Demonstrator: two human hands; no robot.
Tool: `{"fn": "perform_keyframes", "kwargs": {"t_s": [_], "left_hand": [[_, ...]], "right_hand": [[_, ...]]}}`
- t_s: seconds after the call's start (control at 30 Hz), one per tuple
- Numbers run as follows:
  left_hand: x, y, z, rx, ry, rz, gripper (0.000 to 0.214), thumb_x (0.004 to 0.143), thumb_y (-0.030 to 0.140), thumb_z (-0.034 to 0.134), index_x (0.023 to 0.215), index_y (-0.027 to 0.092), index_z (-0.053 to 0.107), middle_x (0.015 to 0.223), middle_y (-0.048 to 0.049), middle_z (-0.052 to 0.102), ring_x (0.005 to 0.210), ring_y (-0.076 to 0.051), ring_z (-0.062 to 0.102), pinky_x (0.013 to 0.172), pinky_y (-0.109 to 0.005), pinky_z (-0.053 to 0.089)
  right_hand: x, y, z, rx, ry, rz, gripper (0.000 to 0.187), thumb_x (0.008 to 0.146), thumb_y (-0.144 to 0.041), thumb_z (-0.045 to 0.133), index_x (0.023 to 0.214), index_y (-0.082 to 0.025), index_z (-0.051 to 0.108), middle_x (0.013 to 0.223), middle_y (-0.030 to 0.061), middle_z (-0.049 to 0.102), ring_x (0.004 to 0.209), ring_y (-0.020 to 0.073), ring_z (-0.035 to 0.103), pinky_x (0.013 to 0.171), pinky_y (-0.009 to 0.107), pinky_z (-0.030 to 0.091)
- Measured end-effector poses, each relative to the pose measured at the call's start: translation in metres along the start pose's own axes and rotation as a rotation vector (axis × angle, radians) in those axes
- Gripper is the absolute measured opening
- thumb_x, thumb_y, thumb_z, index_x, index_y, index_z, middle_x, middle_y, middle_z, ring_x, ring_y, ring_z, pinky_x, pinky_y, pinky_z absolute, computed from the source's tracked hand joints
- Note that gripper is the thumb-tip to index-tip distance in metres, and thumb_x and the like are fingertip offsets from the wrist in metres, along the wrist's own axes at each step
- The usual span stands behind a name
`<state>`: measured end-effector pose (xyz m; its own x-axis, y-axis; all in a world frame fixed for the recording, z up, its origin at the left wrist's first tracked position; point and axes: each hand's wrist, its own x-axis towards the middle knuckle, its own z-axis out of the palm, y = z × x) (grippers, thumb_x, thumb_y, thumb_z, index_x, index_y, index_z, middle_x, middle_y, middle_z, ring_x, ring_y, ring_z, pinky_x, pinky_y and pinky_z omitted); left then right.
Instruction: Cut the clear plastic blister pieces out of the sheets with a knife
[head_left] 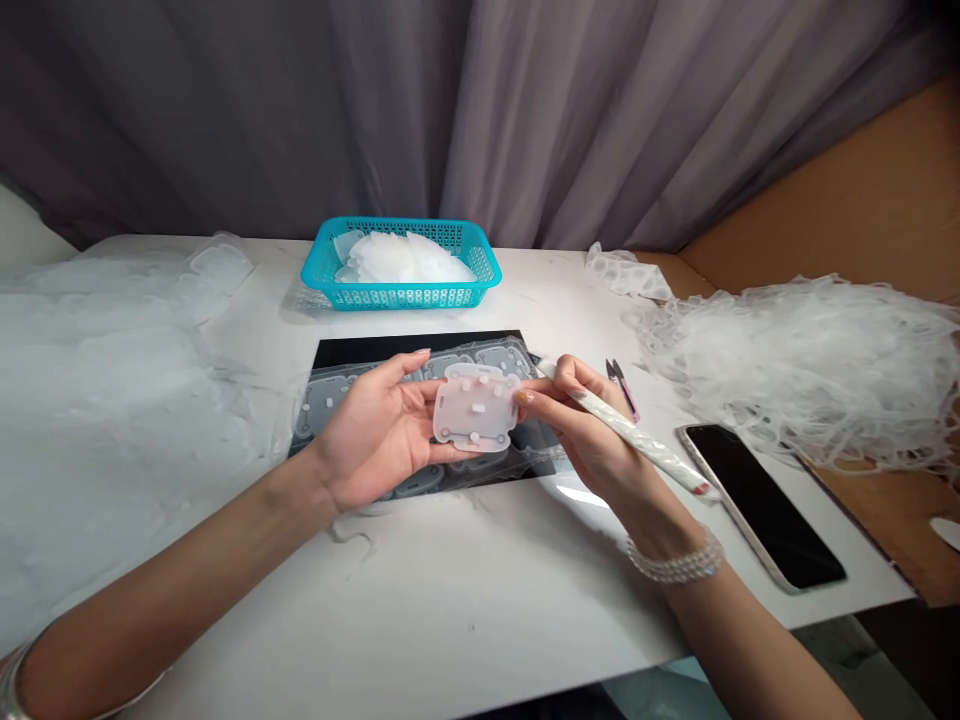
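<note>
My left hand [379, 430] is palm up, its fingers stretched behind a translucent, frosted plate [480, 408] and its thumb apart. The plate looks like soft plastic or silicone, with scalloped edges, small raised pegs and slots. My right hand [592, 415] pinches the plate's right edge between thumb and finger. The same hand also holds a slim pen-shaped tool [637, 440] with a white wrapped handle and a dark end pointing away to the left. Below both hands, a clear sheet [319, 405] of similar moulded shapes lies on a black mat [352, 352], partly hidden by them.
A blue basket [412, 297] with frosted pieces stands at the back. On the left spreads a large pile of translucent sheets [112, 400]. At right are a tangle of clear offcuts [810, 370], small thread snips [622, 390], a phone [761, 505] and cardboard [840, 190].
</note>
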<state>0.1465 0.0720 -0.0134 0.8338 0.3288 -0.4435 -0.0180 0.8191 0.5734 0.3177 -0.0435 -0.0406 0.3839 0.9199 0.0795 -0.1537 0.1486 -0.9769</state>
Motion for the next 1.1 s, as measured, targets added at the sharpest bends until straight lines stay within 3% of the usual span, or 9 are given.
{"fn": "perform_keyframes", "kwargs": {"t_s": [0.33,0.73,0.97,1.1], "left_hand": [[0.001,-0.0009,-0.0028,-0.004,-0.015,0.015,0.058,0.098,0.046,0.038,0.118,0.0,0.067,0.125,-0.0253,0.066,0.129,-0.038,0.055,0.106,-0.054,0.046],[-0.0007,0.0004,0.0,-0.019,0.042,0.0,0.057,0.098,0.044,0.038,0.119,-0.001,0.067,0.123,-0.0256,0.067,0.125,-0.037,0.058,0.105,-0.054,0.047],[0.0019,0.0015,-0.0007,-0.014,0.101,-0.008,0.058,0.098,0.042,0.038,0.131,-0.003,0.057,0.127,-0.027,0.065,0.125,-0.038,0.059,0.105,-0.055,0.047],[0.0022,-0.0008,-0.0037,0.024,0.135,0.019,0.055,0.099,0.037,0.04,0.144,0.007,0.047,0.14,-0.0224,0.057,0.129,-0.036,0.056,0.107,-0.054,0.046]], "right_hand": [[0.0006,-0.0035,-0.0012,-0.016,0.051,0.002,0.048,0.079,-0.023,0.077,0.07,-0.024,0.03,0.077,0.0005,0.07,0.069,0.0163,0.061,0.066,0.03,0.046],[0.0014,-0.0031,-0.002,0.029,0.058,0.013,0.047,0.08,-0.019,0.075,0.07,-0.024,0.03,0.074,-0.0012,0.068,0.067,0.014,0.058,0.062,0.028,0.043],[0.0011,-0.0043,-0.0015,0.035,0.057,0.007,0.046,0.08,-0.018,0.076,0.07,-0.024,0.031,0.074,-0.0008,0.068,0.067,0.0138,0.058,0.062,0.027,0.044],[0.0024,-0.0022,-0.002,0.044,0.117,-0.057,0.048,0.079,-0.017,0.077,0.069,-0.023,0.031,0.07,-0.002,0.067,0.068,0.0137,0.059,0.065,0.027,0.046]]}}
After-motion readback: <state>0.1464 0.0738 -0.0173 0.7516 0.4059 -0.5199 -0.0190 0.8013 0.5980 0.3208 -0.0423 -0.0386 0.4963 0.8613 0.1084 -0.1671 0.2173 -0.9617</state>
